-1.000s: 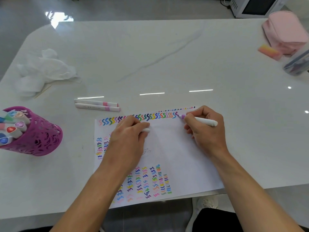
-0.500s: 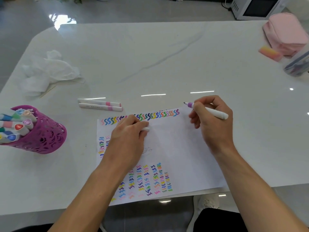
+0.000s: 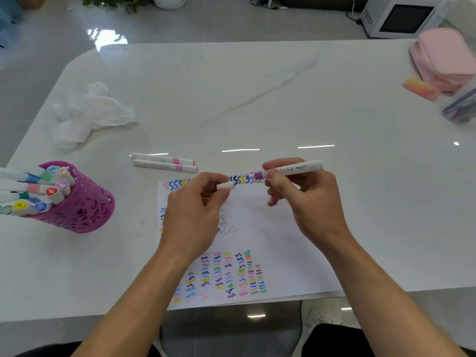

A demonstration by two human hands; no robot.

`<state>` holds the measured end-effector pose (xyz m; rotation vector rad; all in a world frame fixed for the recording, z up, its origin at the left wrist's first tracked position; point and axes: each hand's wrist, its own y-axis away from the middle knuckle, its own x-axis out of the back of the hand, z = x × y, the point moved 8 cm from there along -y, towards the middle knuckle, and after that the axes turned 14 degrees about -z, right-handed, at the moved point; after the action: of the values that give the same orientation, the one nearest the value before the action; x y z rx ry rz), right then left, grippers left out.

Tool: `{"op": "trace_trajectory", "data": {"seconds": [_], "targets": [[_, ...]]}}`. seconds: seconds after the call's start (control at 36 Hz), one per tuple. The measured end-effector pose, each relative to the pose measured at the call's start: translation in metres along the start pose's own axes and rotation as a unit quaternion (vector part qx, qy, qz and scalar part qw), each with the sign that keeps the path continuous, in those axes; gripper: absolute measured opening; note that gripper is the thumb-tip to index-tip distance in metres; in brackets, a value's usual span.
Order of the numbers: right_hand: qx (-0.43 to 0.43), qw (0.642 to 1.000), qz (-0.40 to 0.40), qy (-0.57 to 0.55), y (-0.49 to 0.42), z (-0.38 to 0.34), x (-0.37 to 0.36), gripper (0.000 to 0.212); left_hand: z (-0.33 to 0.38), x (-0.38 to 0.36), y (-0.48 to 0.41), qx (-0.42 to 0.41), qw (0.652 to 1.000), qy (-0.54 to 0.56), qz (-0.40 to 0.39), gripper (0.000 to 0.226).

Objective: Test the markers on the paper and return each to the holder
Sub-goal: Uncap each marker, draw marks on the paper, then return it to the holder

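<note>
Uncapped marker (image 3: 291,170) held level above the top edge of the paper (image 3: 270,228), its cap (image 3: 226,186) apart from it.

We note the right hand (image 3: 309,202) with fingers curled tight round the white barrel just behind the purple tip, which points left. The left hand (image 3: 193,215) pinches the cap between thumb and fingers, with a gap between cap and tip. The paper reaches the table's near edge, with coloured squiggles in a row along its top and in columns lower down. Well to its left stands the pink mesh holder (image 3: 82,210), full of markers. The two capped markers (image 3: 164,163) lie side by side just beyond the paper's top-left corner. The table (image 3: 231,99) is glossy white stone with grey veining and shows streaks of reflected light. We log a crumpled tissue (image 3: 87,114) far left, and a pink pouch (image 3: 443,57), an orange-pink block (image 3: 419,87) and a clear case (image 3: 461,106) far right. Beyond are a pale shiny floor (image 3: 51,47) and a white microwave (image 3: 401,18).
</note>
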<state>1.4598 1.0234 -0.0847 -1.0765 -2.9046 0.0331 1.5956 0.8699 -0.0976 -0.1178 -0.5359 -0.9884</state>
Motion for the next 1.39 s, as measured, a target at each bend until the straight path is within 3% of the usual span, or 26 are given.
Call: {"op": "trace_trajectory", "data": {"seconds": [0.08,0.19,0.39,0.64,0.83,1.06,1.39], "targets": [[-0.002,0.999,-0.019,-0.040,0.000,0.000,-0.010,0.014,-0.001,-0.005,0.000,-0.005,0.996,0.089,-0.028,0.016],[0.022,0.998,-0.027,-0.057,-0.003,-0.008,-0.017,0.003,0.003,-0.006,0.001,-0.025,0.993,0.109,-0.037,0.015],[0.029,0.997,-0.024,-0.062,-0.008,-0.011,-0.027,0.004,0.004,-0.002,0.002,-0.045,0.990,0.132,-0.036,0.017],[0.022,0.999,-0.003,-0.045,-0.011,-0.010,-0.021,0.004,0.004,-0.001,0.001,-0.043,0.990,0.126,-0.040,0.019],[0.002,0.999,-0.030,-0.033,-0.010,-0.004,-0.028,0.008,0.009,-0.003,0.002,-0.059,0.992,0.096,-0.048,0.020],[-0.038,0.991,-0.064,-0.107,-0.009,0.004,-0.032,0.012,0.005,-0.005,0.009,-0.050,0.997,0.051,-0.031,0.022],[-0.016,0.986,-0.110,-0.123,-0.009,0.003,-0.037,0.009,0.012,0.003,0.010,-0.061,0.997,0.027,-0.026,0.025]]}}
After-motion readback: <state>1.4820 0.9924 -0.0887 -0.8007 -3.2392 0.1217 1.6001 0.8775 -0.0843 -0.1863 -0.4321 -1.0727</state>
